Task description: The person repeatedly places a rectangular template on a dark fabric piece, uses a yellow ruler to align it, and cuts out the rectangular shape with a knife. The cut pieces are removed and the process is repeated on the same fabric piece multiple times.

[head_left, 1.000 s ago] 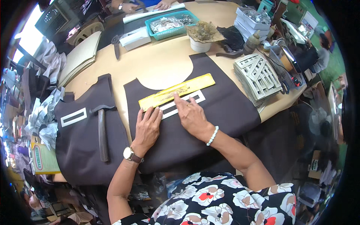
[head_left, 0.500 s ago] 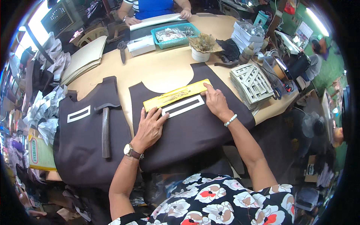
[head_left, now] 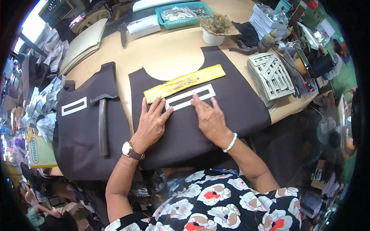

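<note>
Step judged: aligning white template (head_left: 190,97) on dark fabric panel (head_left: 227,104), just below yellow ruler (head_left: 184,83). Left hand (head_left: 151,125), right hand (head_left: 208,117) flat, unclenched, pressing down. Next likely needed steady hold.

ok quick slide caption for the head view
Both hands, left and right, press a white rectangular frame template onto dark brown cut fabric.

The left hand (head_left: 152,123) covers the near-left end of the white rectangular frame (head_left: 190,97); the right hand (head_left: 210,119) hides part of its near edge; contents of the far teal tray (head_left: 181,13) are too small to tell; the right rim blurs into clutter.
</note>
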The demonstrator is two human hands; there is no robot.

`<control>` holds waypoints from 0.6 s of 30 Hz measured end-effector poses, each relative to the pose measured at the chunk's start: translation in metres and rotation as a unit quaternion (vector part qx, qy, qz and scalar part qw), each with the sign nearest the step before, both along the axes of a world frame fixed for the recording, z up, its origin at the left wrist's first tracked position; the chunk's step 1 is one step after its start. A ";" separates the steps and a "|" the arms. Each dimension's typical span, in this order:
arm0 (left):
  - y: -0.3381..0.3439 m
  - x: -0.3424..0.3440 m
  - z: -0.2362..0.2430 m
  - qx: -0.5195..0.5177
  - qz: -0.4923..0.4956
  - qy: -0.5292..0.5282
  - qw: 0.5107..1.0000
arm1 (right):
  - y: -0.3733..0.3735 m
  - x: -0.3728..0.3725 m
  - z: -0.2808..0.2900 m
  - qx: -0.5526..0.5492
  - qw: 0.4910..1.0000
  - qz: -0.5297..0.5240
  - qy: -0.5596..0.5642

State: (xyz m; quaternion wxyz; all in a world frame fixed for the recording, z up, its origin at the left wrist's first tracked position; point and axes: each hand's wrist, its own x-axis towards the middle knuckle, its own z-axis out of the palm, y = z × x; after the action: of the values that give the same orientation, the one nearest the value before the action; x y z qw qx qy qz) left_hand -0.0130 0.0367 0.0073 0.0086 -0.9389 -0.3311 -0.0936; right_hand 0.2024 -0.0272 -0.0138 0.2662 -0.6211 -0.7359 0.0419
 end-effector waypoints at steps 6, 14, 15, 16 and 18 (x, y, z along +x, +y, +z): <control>-0.015 -0.001 0.008 0.035 0.038 0.055 0.997 | 0.002 0.059 0.000 0.027 0.996 -0.077 -0.046; -0.045 0.020 0.018 0.021 0.246 -0.006 0.969 | 0.051 0.060 0.051 -0.071 0.994 -0.024 -0.083; -0.052 0.023 0.011 0.021 0.266 -0.055 0.962 | 0.059 0.059 0.036 -0.028 0.994 0.008 -0.106; -0.058 0.029 0.008 -0.028 0.299 -0.068 0.951 | 0.069 0.057 0.022 0.013 0.991 0.039 -0.129; -0.073 0.034 0.006 -0.083 0.352 -0.116 0.925 | 0.093 0.038 0.012 -0.100 0.982 0.069 -0.146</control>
State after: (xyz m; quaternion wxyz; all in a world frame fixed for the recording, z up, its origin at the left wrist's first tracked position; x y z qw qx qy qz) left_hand 0.0213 -0.0361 0.0130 -0.0750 -0.7422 -0.6452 -0.1648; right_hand 0.2404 0.0661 -0.0013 0.0888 -0.5921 -0.7998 0.0428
